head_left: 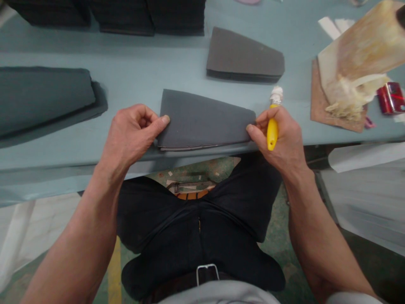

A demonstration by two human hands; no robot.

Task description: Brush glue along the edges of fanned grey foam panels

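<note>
A dark grey tapered foam piece (202, 120) lies at the near edge of the blue-grey table (142, 71), made of two layers pressed together. My left hand (131, 133) is closed, its thumb pressing on the piece's wide left end. At the narrow right end my right hand (278, 135) pinches the piece with thumb and fingers while gripping a yellow-handled brush (272, 126), whose whitish glue-coated tip points away from me.
Another grey foam piece (243, 57) lies further back. A stack of dark sheets (44, 99) sits at the left, more dark stacks (126, 14) at the far edge. Right: a glue-stained board (357, 55), brown card (319, 105), red tin (391, 98).
</note>
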